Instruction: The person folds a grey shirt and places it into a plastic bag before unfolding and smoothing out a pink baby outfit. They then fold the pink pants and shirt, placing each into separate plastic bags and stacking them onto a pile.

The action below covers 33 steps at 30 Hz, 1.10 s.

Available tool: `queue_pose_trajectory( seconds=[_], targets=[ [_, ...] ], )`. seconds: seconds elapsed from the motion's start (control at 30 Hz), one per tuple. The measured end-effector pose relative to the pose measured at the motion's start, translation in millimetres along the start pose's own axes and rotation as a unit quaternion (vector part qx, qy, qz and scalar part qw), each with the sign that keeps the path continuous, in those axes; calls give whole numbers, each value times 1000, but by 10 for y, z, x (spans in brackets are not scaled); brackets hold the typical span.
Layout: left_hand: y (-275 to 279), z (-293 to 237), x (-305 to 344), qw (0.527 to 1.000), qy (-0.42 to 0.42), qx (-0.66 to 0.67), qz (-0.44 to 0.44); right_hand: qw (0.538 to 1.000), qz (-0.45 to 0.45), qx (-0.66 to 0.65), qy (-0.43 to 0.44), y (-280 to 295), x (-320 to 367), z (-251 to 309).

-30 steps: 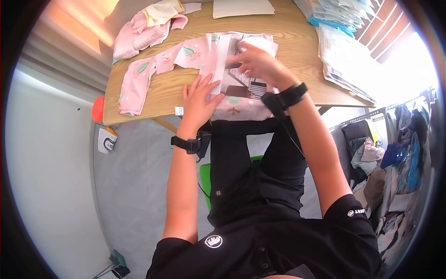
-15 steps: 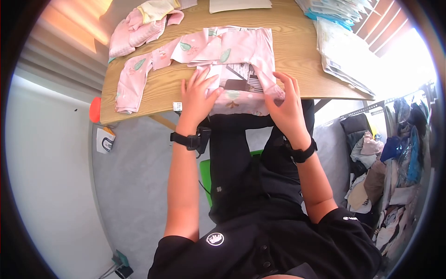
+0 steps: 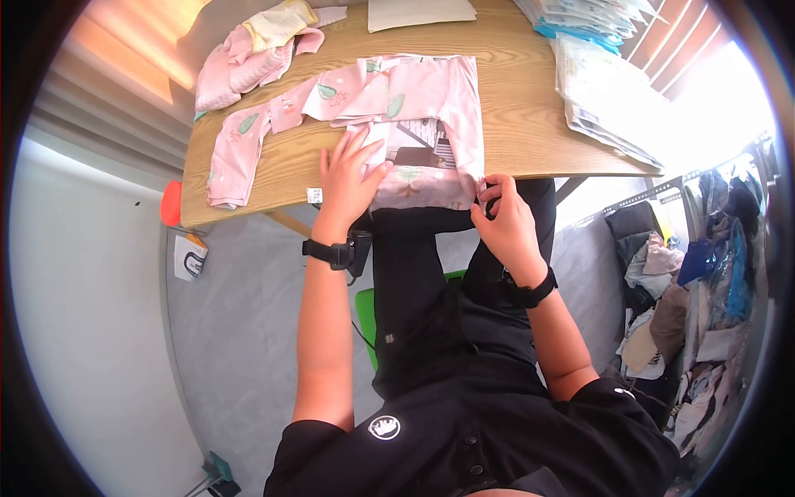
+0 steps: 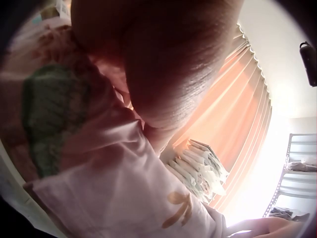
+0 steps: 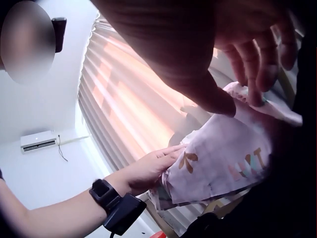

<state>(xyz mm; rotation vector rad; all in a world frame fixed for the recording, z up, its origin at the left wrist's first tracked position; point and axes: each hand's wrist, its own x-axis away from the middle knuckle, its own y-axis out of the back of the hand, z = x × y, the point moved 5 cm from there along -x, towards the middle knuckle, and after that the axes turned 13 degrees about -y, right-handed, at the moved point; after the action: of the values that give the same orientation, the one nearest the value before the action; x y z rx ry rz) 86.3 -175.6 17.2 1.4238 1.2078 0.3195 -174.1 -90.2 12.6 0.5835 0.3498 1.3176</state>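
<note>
A pink garment (image 3: pixel 455 91) printed with green leaves lies spread on the table, one sleeve (image 3: pixel 240 145) stretching out to the left. Over its middle is a printed card (image 3: pixel 414 156) with dark pictures and a white strip, partly covered by folded cloth. My left hand (image 3: pixel 352 178) rests with fingers spread on the white strip and the cloth beside it. At the near right corner, my right hand (image 3: pixel 509 224) pinches the end of the folded-down pink sleeve (image 3: pixel 469 153) between thumb and fingertips. The right wrist view has the cloth (image 5: pixel 213 148) below these fingers.
A heap of pink and yellow clothes (image 3: pixel 248 58) sits at the back left. White paper (image 3: pixel 422 12) lies at the back edge. Stacked plastic-wrapped packets (image 3: pixel 609 99) occupy the table's right side. A small white tag (image 3: pixel 315 195) hangs at the front edge.
My right hand has moved from above the card to the garment's near right corner. Pink cloth now runs down the card's right side and covers its upper part. My left hand has stayed put.
</note>
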Motion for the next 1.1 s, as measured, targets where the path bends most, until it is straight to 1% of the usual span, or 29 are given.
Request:
queue_pose_trajectory(
  seconds=[0.03, 0.13, 0.23, 0.33, 0.43, 0.53, 0.57, 0.63, 0.7, 0.77, 0.8, 0.9, 0.97, 1.07, 1.1],
  targets=[
    [-3, -3, 4, 1000, -1, 0, -1, 1000, -6, 11, -8, -16, -8, -50],
    [-6, -10, 0, 1000, -3, -3, 1, 989, -89, 79, 86, -42, 37, -112],
    [-11, -6, -2, 1000, -2, -3, 3, 976, -173, 94, 95, -32, 84, -141],
    [-15, -3, 6, 1000, 0, -2, 2, 997, -77, 7, 32, -109, 1, -314],
    [-13, -4, -4, 1000, -1, -2, 1, 991, -47, -126, -8, -136, -16, -362],
    [-9, -8, 1, 1000, 0, -3, 2, 980, -105, -150, 82, -123, 100, -182],
    [-13, -10, 0, 1000, 1, -3, 3, 983, -105, -124, 87, -166, 154, -167],
    [-21, -7, -1, 1000, 1, -4, 3, 982, -70, -75, 159, -194, 290, 91],
    [-23, -1, 2, 1000, 1, -1, 1, 972, -9, -2, 235, -328, 401, 245],
    [-17, -5, -2, 1000, -1, 6, -4, 975, 113, -68, 177, -468, 515, 251],
    [-15, -9, -5, 1000, -3, 6, -4, 968, 184, -67, 155, -513, 558, 236],
    [0, -17, 2, 1000, -2, 7, 3, 954, 220, -42, 198, -620, 587, 133],
    [29, -44, -28, 1000, 4, 11, 15, 957, 227, -44, 176, -621, 565, 50],
    [120, 8, -127, 998, -21, 39, 47, 961, 221, -40, 163, -622, 483, -133],
    [192, 34, -197, 997, 5, 64, 46, 962, 220, -41, 156, -622, 461, -199]
  ],
)
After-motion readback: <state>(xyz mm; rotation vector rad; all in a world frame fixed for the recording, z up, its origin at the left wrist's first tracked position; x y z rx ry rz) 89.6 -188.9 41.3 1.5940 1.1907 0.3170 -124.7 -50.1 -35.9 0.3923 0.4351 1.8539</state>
